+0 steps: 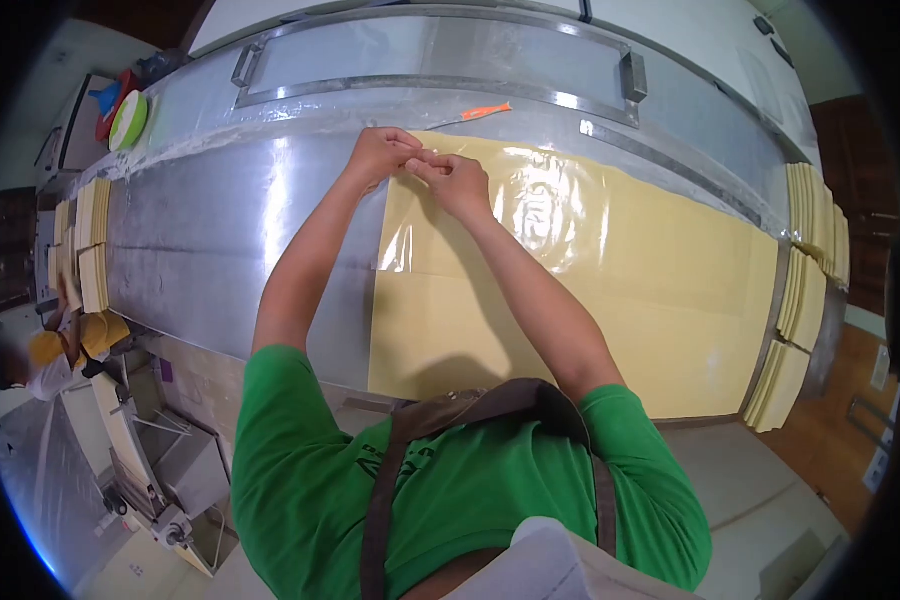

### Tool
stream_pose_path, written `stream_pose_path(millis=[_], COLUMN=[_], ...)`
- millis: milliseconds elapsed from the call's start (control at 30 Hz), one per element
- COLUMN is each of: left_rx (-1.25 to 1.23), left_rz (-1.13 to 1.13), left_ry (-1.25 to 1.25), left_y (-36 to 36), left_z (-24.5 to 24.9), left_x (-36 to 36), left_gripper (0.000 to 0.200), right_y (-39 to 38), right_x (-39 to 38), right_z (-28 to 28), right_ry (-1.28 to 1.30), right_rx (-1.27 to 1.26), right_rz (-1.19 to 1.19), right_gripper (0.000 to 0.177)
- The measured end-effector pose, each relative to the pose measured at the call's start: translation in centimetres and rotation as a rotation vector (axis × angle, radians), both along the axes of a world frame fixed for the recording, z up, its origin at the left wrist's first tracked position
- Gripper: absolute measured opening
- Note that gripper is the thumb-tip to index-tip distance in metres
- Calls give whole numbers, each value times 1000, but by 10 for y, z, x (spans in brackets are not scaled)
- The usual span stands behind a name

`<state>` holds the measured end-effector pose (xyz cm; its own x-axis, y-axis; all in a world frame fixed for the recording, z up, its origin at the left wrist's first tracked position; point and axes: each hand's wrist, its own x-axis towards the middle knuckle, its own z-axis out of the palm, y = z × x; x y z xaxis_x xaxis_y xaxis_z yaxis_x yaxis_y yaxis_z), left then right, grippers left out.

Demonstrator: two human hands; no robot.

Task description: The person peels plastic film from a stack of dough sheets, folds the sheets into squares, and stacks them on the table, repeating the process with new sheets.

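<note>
A large pale yellow sheet (670, 300) lies flat on the metal table, with a glossy, clear film-like area (560, 205) over its upper left part. Above the sheet's far left corner, my left hand (382, 157) is closed in a pinch. Close beside it, my right hand (455, 185) pinches too, its fingertips almost meeting the left ones. Whatever is between the fingers is too small and hidden to make out. Just beyond my hands rests a thin tool with an orange handle (485, 112).
Stacks of folded yellow sheets stand at the right end (810, 290) and left end (92, 245) of the metal table (200, 230). A framed panel with handles (430, 55) runs along the back. Bowls (128, 120) sit back left; another person (55, 350) is at far left.
</note>
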<state>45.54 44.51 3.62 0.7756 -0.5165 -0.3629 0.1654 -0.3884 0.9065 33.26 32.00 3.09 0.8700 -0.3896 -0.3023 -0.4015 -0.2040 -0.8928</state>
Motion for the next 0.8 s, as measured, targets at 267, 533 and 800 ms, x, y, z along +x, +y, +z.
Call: stream_pose_path(millis=[267, 533, 800], left_rx=[-122, 103, 187], left_rz=[-89, -144, -129], left_ry=[242, -85, -240], left_y=[4, -13, -13], left_z=[-9, -6, -7], left_x=[16, 21, 16], left_gripper=[24, 18, 17], right_y=[-2, -16, -94], right_x=[3, -23, -173], right_z=[-17, -23, -20], right_ry=[-33, -6, -61], right_rx=[246, 109, 139], right_rz=[-195, -239, -314], right_gripper=[33, 29, 18])
